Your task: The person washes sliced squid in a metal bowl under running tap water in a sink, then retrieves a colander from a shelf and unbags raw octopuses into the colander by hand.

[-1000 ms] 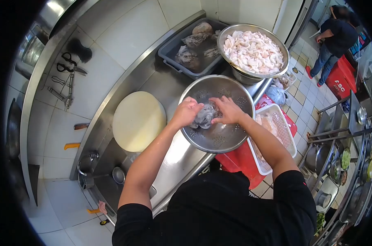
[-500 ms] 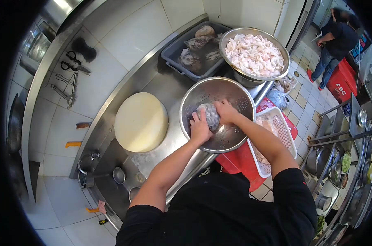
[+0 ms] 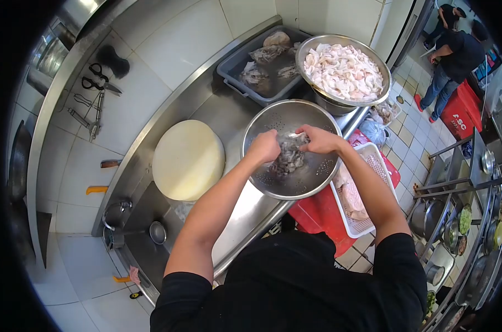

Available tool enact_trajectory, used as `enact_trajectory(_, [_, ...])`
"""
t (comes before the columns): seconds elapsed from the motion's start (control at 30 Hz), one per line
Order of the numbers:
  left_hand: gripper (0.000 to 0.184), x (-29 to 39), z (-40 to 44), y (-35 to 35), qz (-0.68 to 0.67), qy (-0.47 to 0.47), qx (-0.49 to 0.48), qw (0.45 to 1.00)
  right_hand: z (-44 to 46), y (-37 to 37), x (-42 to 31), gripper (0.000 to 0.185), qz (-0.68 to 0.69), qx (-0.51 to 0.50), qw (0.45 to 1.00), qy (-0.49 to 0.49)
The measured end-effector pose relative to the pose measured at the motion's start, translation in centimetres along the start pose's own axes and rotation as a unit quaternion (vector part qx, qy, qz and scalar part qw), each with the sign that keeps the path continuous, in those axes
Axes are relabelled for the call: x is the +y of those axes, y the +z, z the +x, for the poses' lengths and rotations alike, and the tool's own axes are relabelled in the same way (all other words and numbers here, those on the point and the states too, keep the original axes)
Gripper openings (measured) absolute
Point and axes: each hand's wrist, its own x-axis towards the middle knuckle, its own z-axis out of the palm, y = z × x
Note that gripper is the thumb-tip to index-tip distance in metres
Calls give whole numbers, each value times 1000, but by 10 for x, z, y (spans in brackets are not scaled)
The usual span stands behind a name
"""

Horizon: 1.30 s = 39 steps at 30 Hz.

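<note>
A perforated metal bowl (image 3: 323, 180) stands on the steel counter in front of me. Inside it lies a clump of small dark-grey pieces (image 3: 288, 160), their kind unclear, with what looks like a clear plastic bag (image 3: 295, 135) around their upper part. My left hand (image 3: 266, 146) is closed in a fist at the clump's left, gripping the bag's edge. On the other side my right hand (image 3: 319, 139) pinches the bag between thumb and fingers. Both hands are inside the bowl's rim, and part of the bag is hidden by the fingers.
Left of the bowl sits a thick round cutting board (image 3: 189, 160). Behind are a grey tub (image 3: 237, 83) of dark water and a metal bowl (image 3: 385, 91) heaped with pale strips. A white basket (image 3: 392, 185) holds meat at right. Two people stand farther off.
The rounded grey lump has loosened into a spread of pieces. My hands have risen from its sides and hold the bag's upper part. The camera view has shifted slightly.
</note>
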Motion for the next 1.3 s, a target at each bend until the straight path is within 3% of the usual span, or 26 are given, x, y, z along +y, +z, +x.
enact_trajectory(0.07, [25, 32, -16, -28, 53, -25, 18, 998, -3, -7, 4, 55, 7, 16, 1000, -10])
enact_trajectory(0.17, [26, 40, -15, -44, 83, 31, 32, 996, -13, -22, -10, 52, 16, 52, 999, 6])
enact_trajectory(0.23, [30, 43, -14, -53, 44, 58, 37, 997, -17, -33, -15, 51, -31, 81, 996, 5])
enact_trajectory(0.33, [34, 42, -6, -58, -31, 69, 42, 996, -28, -42, -15, 41, -75, 157, 981, -83])
enact_trajectory(0.47, [35, 36, -3, -57, -142, 83, 49, 985, -32, -54, -26, 27, -59, 212, 975, -15])
enact_trajectory(0.63, [29, 34, -1, -50, -32, 111, 69, 991, -27, -52, -29, 15, -104, 332, 937, -37])
enact_trajectory(0.77, [28, 41, -14, -44, -55, 67, 110, 990, -27, -39, -41, 19, -64, 383, 921, -18])
enact_trajectory(0.87, [24, 16, -5, -30, -58, 123, 110, 984, -23, -32, -54, 21, 24, 381, 924, -25])
enact_trajectory(0.93, [26, 3, -3, -18, -217, 23, 61, 974, -18, -23, -70, 21, 83, 367, 926, -38])
enact_trajectory(0.97, [26, -4, -3, -16, -294, -27, 38, 955, -13, -14, -77, 21, 119, 357, 925, -50])
enact_trajectory(1.0, [27, -10, -13, -18, -475, -19, -30, 879, -8, -1, -84, 21, 155, 344, 924, -62])
enact_trajectory(1.03, [27, -17, -30, -19, -637, -8, -95, 765, -1, 14, -95, 21, 150, 343, 918, -132])
enact_trajectory(1.07, [28, -27, -44, -24, -771, 8, -152, 619, -1, 30, -107, 23, 181, 289, 932, -122])
enact_trajectory(1.1, [29, -62, -41, -8, -820, 61, -213, 528, -3, 44, -127, 24, 137, 274, 938, -161])
enact_trajectory(1.2, [31, -79, -103, -8, -849, 8, 2, 528, -11, 100, -177, 30, 48, 202, 938, -277])
enact_trajectory(1.23, [33, -101, -126, -9, -821, 14, 30, 570, -14, 119, -193, 33, 27, 173, 933, -315])
enact_trajectory(1.3, [30, -144, -186, -15, -809, 9, 101, 579, -25, 151, -222, 35, 48, 98, 929, -355])
